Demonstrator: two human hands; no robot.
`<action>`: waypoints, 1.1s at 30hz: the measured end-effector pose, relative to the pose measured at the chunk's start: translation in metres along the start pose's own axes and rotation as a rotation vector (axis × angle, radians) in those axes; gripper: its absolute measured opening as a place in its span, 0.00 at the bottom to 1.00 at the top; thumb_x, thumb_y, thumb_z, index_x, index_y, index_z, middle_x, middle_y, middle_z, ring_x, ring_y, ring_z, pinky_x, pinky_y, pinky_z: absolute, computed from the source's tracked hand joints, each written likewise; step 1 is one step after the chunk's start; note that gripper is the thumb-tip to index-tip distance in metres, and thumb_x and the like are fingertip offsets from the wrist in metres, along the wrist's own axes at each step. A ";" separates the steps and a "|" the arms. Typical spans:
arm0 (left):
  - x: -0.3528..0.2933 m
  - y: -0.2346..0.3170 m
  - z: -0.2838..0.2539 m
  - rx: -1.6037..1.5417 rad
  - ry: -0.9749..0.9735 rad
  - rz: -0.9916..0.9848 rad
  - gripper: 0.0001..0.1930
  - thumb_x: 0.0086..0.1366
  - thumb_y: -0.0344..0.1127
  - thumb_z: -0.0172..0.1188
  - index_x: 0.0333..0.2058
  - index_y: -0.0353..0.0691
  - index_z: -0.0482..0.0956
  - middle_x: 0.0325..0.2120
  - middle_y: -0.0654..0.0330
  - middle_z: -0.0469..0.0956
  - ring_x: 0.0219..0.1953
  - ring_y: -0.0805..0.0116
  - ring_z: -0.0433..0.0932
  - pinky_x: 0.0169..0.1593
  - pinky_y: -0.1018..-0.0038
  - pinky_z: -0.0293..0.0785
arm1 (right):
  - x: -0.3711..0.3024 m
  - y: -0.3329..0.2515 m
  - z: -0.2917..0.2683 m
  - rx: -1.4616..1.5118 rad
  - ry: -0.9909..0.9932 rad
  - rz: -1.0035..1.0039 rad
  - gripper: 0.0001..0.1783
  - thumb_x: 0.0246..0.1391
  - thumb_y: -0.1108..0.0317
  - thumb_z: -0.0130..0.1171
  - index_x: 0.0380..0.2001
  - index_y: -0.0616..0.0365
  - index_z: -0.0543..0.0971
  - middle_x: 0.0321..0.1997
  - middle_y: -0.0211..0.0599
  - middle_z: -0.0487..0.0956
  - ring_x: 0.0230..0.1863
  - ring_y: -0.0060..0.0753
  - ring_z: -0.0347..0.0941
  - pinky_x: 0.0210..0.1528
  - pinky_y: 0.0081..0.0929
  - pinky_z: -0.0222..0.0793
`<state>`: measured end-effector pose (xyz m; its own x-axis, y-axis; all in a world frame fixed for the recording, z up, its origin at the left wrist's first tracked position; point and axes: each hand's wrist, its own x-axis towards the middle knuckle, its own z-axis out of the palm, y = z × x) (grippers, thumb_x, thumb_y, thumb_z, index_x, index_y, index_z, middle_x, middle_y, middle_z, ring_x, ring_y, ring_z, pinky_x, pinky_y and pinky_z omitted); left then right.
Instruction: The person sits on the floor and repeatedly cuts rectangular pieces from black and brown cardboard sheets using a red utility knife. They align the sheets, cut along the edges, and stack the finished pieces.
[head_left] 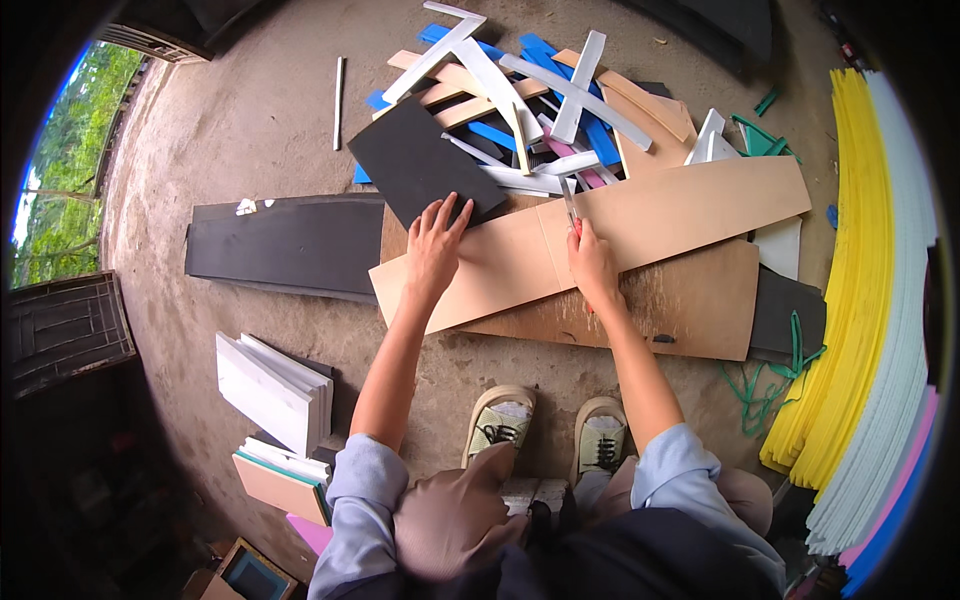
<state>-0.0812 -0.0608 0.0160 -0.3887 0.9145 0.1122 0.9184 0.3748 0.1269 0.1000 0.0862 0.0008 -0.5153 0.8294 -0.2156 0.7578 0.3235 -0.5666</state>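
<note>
A long tan foam-like sheet lies slantwise across a brown wooden board. A thin line crosses it between my hands. My left hand rests flat with its fingers apart, over the tan sheet and the near edge of a black rectangular sheet. In my right hand is a knife with a narrow silver blade and some red at its handle. The blade points away from me over the far edge of the tan sheet. My fingers hide most of the handle.
Beyond the board lies a heap of offcuts in white, blue, tan and pink. Long black sheets extend left. White blocks stand near left. Tall yellow sheet stacks line the right, with green strips beside them.
</note>
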 end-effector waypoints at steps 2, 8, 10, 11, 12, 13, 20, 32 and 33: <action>0.008 -0.021 -0.002 0.020 0.018 -0.033 0.33 0.44 0.20 0.50 0.52 0.53 0.66 0.54 0.60 0.61 0.54 0.61 0.60 0.54 0.64 0.58 | 0.000 0.005 0.001 -0.020 -0.006 -0.052 0.16 0.55 0.59 0.41 0.37 0.62 0.67 0.17 0.54 0.73 0.23 0.56 0.72 0.25 0.46 0.67; 0.027 0.008 0.008 -0.252 0.185 -0.045 0.27 0.49 0.30 0.55 0.51 0.46 0.65 0.46 0.59 0.65 0.50 0.61 0.61 0.53 0.63 0.57 | -0.002 0.002 -0.002 -0.059 0.030 -0.093 0.15 0.56 0.60 0.41 0.37 0.61 0.67 0.16 0.55 0.73 0.22 0.56 0.71 0.23 0.47 0.66; 0.029 0.039 0.009 -0.224 0.043 0.147 0.35 0.46 0.48 0.63 0.53 0.48 0.63 0.43 0.61 0.66 0.47 0.63 0.63 0.51 0.64 0.57 | -0.004 0.004 -0.003 -0.061 0.058 -0.095 0.14 0.56 0.60 0.41 0.36 0.61 0.66 0.15 0.54 0.72 0.21 0.56 0.71 0.23 0.47 0.66; 0.028 0.045 0.013 -0.229 0.003 0.140 0.38 0.41 0.51 0.65 0.52 0.46 0.63 0.41 0.60 0.66 0.46 0.62 0.63 0.49 0.64 0.58 | -0.006 0.001 -0.003 -0.059 0.040 -0.090 0.14 0.56 0.60 0.41 0.35 0.60 0.66 0.15 0.54 0.72 0.21 0.56 0.71 0.23 0.47 0.66; 0.026 0.046 0.015 -0.240 0.017 0.110 0.38 0.39 0.52 0.66 0.50 0.44 0.65 0.40 0.60 0.66 0.45 0.63 0.63 0.47 0.65 0.58 | -0.008 -0.001 -0.003 -0.058 0.022 -0.085 0.13 0.56 0.60 0.41 0.35 0.60 0.65 0.15 0.54 0.72 0.21 0.56 0.71 0.23 0.47 0.66; 0.027 0.048 0.016 -0.254 0.035 0.086 0.39 0.37 0.53 0.66 0.49 0.42 0.66 0.39 0.60 0.67 0.44 0.63 0.63 0.46 0.65 0.59 | -0.009 -0.003 -0.005 -0.060 0.010 -0.077 0.13 0.56 0.60 0.41 0.34 0.60 0.65 0.15 0.54 0.72 0.21 0.56 0.71 0.23 0.47 0.65; 0.027 0.064 -0.007 -0.278 0.025 0.007 0.28 0.37 0.46 0.68 0.37 0.41 0.69 0.34 0.60 0.70 0.40 0.63 0.68 0.43 0.68 0.61 | -0.041 -0.014 -0.035 -0.010 0.061 -0.226 0.10 0.55 0.63 0.44 0.31 0.60 0.64 0.16 0.52 0.72 0.21 0.54 0.71 0.22 0.45 0.65; -0.029 0.115 -0.048 -0.260 0.268 0.141 0.14 0.48 0.34 0.58 0.36 0.45 0.70 0.28 0.66 0.71 0.36 0.69 0.69 0.41 0.71 0.61 | -0.130 -0.040 -0.078 -0.186 0.081 -0.207 0.12 0.57 0.61 0.40 0.32 0.61 0.62 0.15 0.51 0.73 0.21 0.53 0.72 0.21 0.45 0.69; -0.032 0.117 -0.047 -0.254 0.283 0.154 0.14 0.48 0.35 0.57 0.36 0.45 0.71 0.28 0.66 0.71 0.36 0.69 0.69 0.41 0.71 0.61 | -0.134 -0.039 -0.078 -0.182 0.094 -0.209 0.12 0.57 0.61 0.40 0.32 0.61 0.62 0.15 0.50 0.73 0.21 0.53 0.73 0.21 0.44 0.69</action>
<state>0.0353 -0.0528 0.0737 -0.2860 0.8656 0.4109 0.9336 0.1552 0.3230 0.1707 -0.0018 0.1134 -0.6352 0.7718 -0.0300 0.7028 0.5614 -0.4370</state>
